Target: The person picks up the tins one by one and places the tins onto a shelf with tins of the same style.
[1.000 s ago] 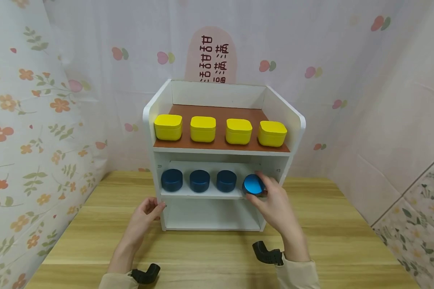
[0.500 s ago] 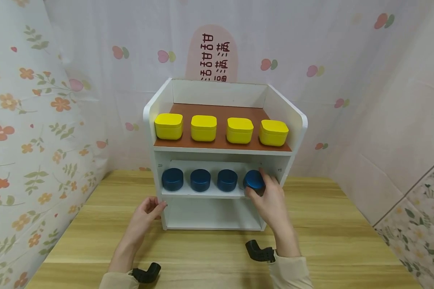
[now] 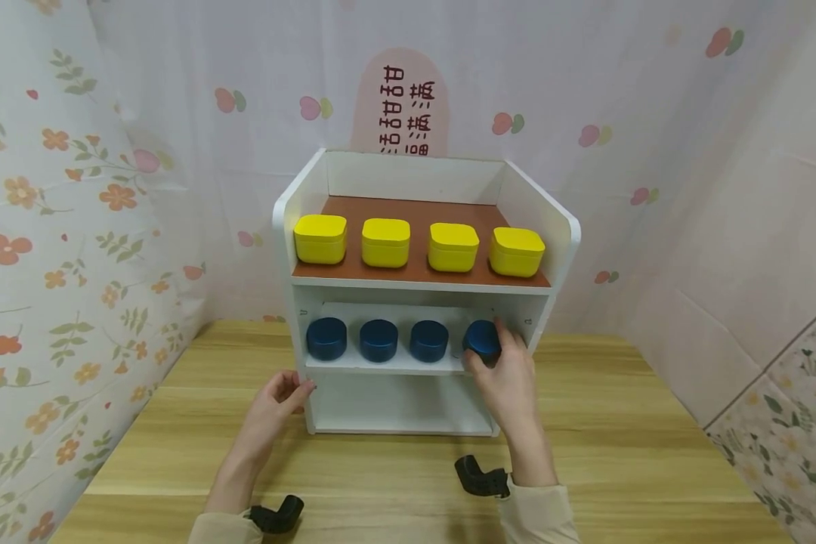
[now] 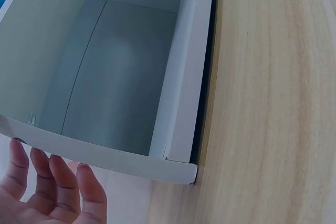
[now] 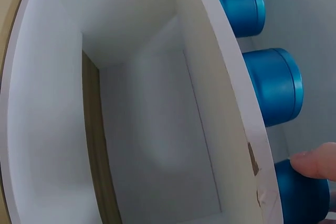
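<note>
A white shelf unit (image 3: 397, 370) stands on the table. At the right end of its middle shelf, my right hand (image 3: 510, 378) grips a round blue tin (image 3: 481, 340), thumb at its near left side and fingers round its right. In the right wrist view the thumb lies against this blue tin (image 5: 302, 192) just behind the shelf edge. Three matching tins (image 3: 378, 340) sit in a row to its left. My left hand (image 3: 277, 400) rests at the unit's left side panel; in the left wrist view its fingertips (image 4: 84, 174) touch or nearly touch the panel's outer face.
Several yellow lidded boxes (image 3: 385, 243) line the front of the brown top shelf (image 3: 408, 208). Under the tins is a lower compartment (image 3: 401, 404). Wood-grain table (image 3: 619, 423) surrounds the unit, with a patterned curtain (image 3: 245, 189) behind it.
The tin in my right hand was tilted with its top catching light; it now sits level, in line with the others. My right forearm has shifted left. The left hand keeps its place.
</note>
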{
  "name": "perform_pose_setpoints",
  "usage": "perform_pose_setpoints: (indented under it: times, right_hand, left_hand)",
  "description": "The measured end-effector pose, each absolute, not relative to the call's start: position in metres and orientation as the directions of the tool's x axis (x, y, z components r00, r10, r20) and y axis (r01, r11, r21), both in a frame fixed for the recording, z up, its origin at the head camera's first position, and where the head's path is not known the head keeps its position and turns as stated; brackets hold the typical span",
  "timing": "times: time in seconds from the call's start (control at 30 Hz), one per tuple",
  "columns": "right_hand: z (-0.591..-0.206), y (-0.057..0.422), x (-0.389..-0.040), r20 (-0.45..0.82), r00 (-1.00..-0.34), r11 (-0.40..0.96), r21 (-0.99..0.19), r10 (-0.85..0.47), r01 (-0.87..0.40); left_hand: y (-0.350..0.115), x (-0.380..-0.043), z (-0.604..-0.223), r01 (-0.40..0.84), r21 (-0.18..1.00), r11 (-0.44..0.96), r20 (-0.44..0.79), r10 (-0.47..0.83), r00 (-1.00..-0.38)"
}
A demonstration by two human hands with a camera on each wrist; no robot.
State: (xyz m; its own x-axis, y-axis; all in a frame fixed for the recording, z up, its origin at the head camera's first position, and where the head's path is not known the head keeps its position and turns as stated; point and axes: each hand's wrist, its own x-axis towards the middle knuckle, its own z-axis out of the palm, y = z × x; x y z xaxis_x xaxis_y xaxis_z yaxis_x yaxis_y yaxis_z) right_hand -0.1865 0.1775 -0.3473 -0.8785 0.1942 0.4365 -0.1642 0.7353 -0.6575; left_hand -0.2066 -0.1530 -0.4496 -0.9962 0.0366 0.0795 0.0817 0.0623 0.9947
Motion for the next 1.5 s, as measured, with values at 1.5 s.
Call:
perform_pose_setpoints:
  times: [1.5]
  right_hand:
    - [-0.336, 0.213, -0.131, 0.652, -0.747, 0.586, -0.658, 0.129, -0.473]
  left_hand:
    - [-0.157, -0.203, -0.445, 0.067, 0.995, 0.076, 0.064, 0.040, -0.997]
